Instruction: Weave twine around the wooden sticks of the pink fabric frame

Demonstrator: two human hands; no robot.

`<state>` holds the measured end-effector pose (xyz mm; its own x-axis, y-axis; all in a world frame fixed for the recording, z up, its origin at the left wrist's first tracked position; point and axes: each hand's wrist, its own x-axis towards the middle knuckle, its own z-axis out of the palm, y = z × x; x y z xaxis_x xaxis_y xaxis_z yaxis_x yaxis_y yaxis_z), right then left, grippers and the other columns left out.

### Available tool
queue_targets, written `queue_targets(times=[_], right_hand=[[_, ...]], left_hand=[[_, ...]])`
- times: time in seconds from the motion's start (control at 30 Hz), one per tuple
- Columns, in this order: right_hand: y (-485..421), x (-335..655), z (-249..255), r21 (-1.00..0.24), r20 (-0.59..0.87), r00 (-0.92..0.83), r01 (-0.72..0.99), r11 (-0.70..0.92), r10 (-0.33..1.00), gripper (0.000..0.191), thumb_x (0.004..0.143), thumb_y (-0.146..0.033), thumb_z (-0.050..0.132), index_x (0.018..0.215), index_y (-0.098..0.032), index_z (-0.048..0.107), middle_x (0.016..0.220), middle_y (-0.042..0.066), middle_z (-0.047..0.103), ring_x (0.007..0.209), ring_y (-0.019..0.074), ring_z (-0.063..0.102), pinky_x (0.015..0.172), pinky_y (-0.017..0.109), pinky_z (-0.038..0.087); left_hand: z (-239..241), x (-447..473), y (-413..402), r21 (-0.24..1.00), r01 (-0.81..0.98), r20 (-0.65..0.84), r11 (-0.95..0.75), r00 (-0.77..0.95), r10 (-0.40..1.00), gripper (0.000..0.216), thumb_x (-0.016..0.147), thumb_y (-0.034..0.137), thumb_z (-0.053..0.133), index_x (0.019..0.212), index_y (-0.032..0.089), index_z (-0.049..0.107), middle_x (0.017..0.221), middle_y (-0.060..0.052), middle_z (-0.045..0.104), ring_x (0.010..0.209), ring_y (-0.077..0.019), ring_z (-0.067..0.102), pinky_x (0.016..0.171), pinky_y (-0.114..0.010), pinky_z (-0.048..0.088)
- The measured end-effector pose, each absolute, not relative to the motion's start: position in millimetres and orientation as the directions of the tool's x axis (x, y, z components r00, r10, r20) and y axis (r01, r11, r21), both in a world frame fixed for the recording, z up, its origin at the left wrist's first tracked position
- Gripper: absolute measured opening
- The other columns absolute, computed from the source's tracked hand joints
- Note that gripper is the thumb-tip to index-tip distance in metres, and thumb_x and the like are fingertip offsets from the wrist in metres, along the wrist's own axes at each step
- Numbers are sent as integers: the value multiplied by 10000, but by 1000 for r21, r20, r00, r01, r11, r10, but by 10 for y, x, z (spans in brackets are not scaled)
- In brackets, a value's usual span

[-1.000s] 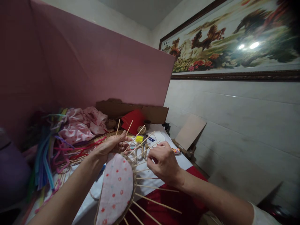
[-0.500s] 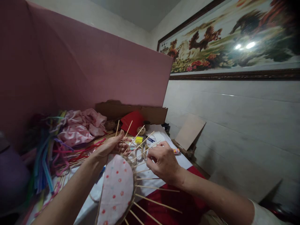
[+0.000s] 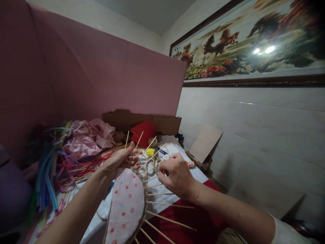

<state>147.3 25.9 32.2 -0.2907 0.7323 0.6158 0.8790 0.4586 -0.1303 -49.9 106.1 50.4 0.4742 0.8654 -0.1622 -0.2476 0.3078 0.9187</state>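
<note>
A half-round basket base (image 3: 127, 200), covered in white cloth with red and pink dots, leans upright at the lower middle. Cord is wound along its curved edge, and several thin wooden sticks (image 3: 175, 220) fan out from there. My left hand (image 3: 123, 159) grips its upper end, thumb in front and fingers behind the sticks. Right of the rim, my right hand (image 3: 177, 176) is closed in a pinch among the stick ends. What lies between those fingertips is hidden.
Pink cloth (image 3: 86, 135) and coloured pipe-cleaner-like strips (image 3: 48, 183) crowd the table's left. Behind the sticks are a yellow block (image 3: 150, 151), scissors (image 3: 155, 165), a twine roll (image 3: 152, 141) and red material (image 3: 143, 132). A cardboard sheet (image 3: 206, 144) leans against the right wall.
Almost nothing differs. Both hands keep their places on and beside the basket base, with only a very slight shift of the right hand's fingers.
</note>
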Motion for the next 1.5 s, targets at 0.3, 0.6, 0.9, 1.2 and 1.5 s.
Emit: queue_targets(times=[0.3, 0.6, 0.9, 1.2, 1.5], right_hand=[[257, 1468, 341, -129, 604, -285, 886, 444, 744, 147, 690, -156, 556, 546, -170, 533, 502, -47, 562, 512, 86, 363, 710, 283, 240], [265, 1471, 331, -137, 598, -278, 889, 438, 752, 151, 677, -145, 556, 531, -169, 524, 483, -54, 541, 505, 83, 346, 707, 283, 239], [290, 1477, 322, -125, 591, -275, 898, 423, 758, 143, 682, -151, 556, 541, -176, 541, 496, -53, 564, 504, 85, 377, 708, 283, 245], [277, 1478, 330, -114, 574, -286, 900, 420, 767, 143, 699, -154, 553, 558, -178, 557, 514, -48, 580, 518, 92, 417, 719, 288, 252], [288, 1472, 324, -121, 590, -268, 903, 412, 761, 149, 687, -165, 558, 538, -175, 549, 479, -45, 543, 499, 90, 364, 704, 287, 254]], left_hand=[[494, -503, 1060, 920, -250, -163, 303, 457, 874, 283, 747, 402, 650, 791, 123, 673, 578, -61, 648, 512, -137, 594, 512, -228, 491], [492, -503, 1081, 918, -240, -177, 316, 463, 868, 312, 745, 413, 648, 806, 107, 653, 586, -66, 651, 499, -135, 599, 495, -218, 481], [456, -517, 1113, 929, -213, -172, 301, 473, 864, 323, 755, 429, 631, 826, 115, 662, 599, -66, 657, 514, -143, 615, 495, -214, 478], [476, -527, 1090, 903, -257, -181, 344, 499, 847, 290, 761, 391, 640, 829, 110, 660, 608, -70, 662, 530, -145, 624, 510, -223, 494], [462, -523, 1088, 895, -274, -181, 352, 496, 849, 315, 761, 407, 635, 850, 105, 644, 602, -67, 652, 529, -142, 627, 505, -216, 495]])
